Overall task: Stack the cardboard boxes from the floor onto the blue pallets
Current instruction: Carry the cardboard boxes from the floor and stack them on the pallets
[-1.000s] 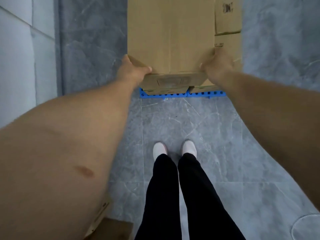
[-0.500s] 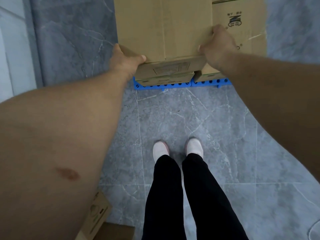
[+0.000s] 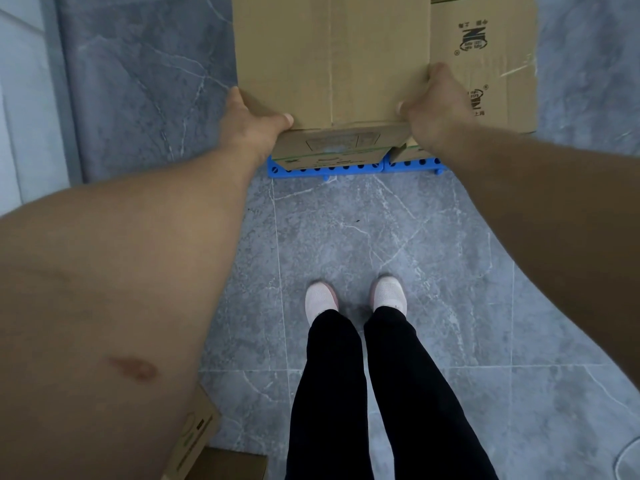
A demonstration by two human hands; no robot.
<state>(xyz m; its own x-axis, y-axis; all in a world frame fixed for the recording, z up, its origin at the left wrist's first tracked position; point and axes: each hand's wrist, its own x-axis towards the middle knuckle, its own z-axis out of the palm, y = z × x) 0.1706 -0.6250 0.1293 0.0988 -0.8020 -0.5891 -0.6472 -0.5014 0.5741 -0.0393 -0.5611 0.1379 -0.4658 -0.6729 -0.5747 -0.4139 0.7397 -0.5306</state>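
Observation:
A plain brown cardboard box (image 3: 332, 60) lies on top of a stack at the top middle. My left hand (image 3: 252, 126) grips its near left corner, thumb on the top face. My right hand (image 3: 436, 105) grips its near right corner. Beneath it sits a lower box (image 3: 329, 150) with a printed label, resting on the blue pallets (image 3: 325, 169), of which only the front edge shows. To the right stands another stacked box (image 3: 485, 64) with dark printed logos.
More cardboard boxes (image 3: 197, 441) lie on the grey marble floor at the bottom left, partly behind my left arm. My legs and white shoes (image 3: 356, 299) stand a step back from the pallets. A pale wall (image 3: 20, 98) runs along the left.
The view has shifted slightly, so the stack and pallets sit a little lower in frame. Both hands keep their hold on the top box's near corners.

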